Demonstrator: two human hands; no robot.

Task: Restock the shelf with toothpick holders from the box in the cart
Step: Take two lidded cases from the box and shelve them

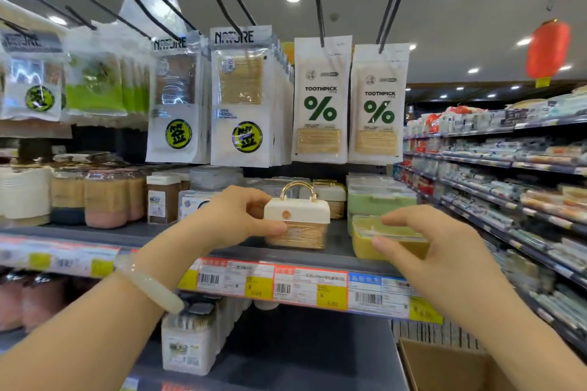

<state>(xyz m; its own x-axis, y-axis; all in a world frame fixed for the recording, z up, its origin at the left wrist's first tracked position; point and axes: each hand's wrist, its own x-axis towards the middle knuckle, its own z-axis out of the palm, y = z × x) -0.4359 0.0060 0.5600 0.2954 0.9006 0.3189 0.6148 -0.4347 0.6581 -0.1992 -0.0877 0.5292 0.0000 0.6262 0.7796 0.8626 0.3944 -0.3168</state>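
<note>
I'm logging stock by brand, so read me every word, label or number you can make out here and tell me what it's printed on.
"NATURE": header of the hanging toothpick bag
"NATURE", partly blurred: the neighbouring bag
"TOOTHPICK" with a large "%": left white pouch
"TOOTHPICK" with "%": right white pouch
Shelf price tags: barcodes and prices too blurred to read

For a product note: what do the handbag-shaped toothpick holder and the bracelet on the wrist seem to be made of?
The toothpick holder seems to be plastic: a glossy cream lid above a clear body that shows the toothpicks, and a shiny gold handle, maybe metal or plated plastic. The bracelet looks like pale polished stone, perhaps jade, or glass: it is smooth and slightly translucent.
</note>
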